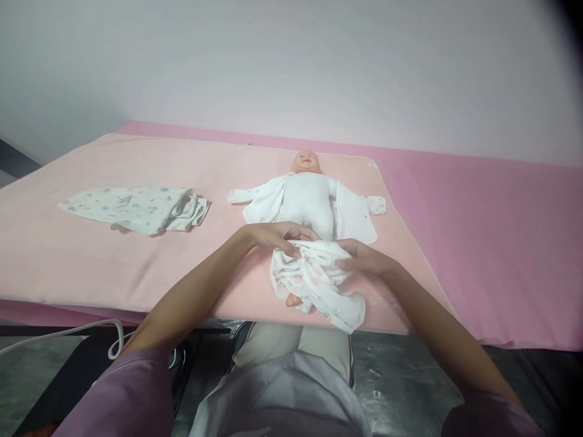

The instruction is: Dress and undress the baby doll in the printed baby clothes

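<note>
A baby doll (306, 197) lies on its back with its head toward the wall. Its white jacket (357, 218) is spread wide, sleeves out to both sides. Around the doll's legs is a bunched pair of white printed baby pants (314, 273), with one small foot (294, 300) poking out at the near end. My left hand (289, 235) grips the gathered cloth at its upper left, fingers curled over the edge. At the upper right my right hand (359, 255) pinches the same cloth. The fold hides part of both hands' fingertips.
A folded white printed cloth (141, 206) lies to the left on the peach mat (91, 261). Pink sheeting (478, 243) extends to the right. A pale wall stands behind. Below the table's near edge, a white cable (116, 340) hangs at the left.
</note>
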The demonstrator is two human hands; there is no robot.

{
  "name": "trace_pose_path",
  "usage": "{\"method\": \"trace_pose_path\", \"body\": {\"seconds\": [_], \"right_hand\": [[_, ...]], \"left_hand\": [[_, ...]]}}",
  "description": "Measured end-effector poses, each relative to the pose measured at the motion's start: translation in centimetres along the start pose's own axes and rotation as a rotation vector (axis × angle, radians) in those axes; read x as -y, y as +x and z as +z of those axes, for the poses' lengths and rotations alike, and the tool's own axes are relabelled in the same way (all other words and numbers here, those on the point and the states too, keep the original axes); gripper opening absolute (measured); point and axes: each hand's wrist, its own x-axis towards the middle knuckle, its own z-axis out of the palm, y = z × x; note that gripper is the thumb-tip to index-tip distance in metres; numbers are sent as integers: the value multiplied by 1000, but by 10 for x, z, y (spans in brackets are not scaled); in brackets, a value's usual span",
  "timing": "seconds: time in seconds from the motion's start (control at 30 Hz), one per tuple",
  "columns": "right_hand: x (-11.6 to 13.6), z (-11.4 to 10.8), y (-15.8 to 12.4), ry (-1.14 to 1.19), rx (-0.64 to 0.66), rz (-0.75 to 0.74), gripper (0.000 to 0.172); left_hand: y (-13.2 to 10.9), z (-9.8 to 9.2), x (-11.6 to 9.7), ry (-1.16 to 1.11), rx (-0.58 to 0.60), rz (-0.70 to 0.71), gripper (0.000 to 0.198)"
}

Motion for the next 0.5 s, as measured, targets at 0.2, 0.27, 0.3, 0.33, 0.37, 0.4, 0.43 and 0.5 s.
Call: {"method": "trace_pose_path", "body": {"seconds": [0.2, 0.27, 0.3, 0.33, 0.37, 0.4, 0.43, 0.5], "right_hand": [[-5, 8, 5, 40, -181, -5, 56], [-3, 9, 4, 5, -126, 12, 59], [-2, 8, 3, -20, -83, 23, 60], [-1, 7, 2, -42, -35, 39, 61], [0, 5, 0, -61, 12, 55, 60], [0, 4, -1, -75, 49, 67, 58], [0, 2, -1, -82, 69, 73, 56], [-4, 1, -1, -82, 48, 49, 55]], "left_hand": [[5, 1, 8, 187, -64, -3, 19], [7, 1, 10, 194, -94, -12, 16], [7, 1, 11, 194, -105, -10, 16], [7, 2, 11, 199, -108, -5, 17], [8, 2, 11, 210, -105, 2, 20], [8, 3, 12, 224, -98, 7, 23], [8, 3, 12, 237, -93, 13, 26], [9, 4, 14, 241, -97, 32, 29]]}}
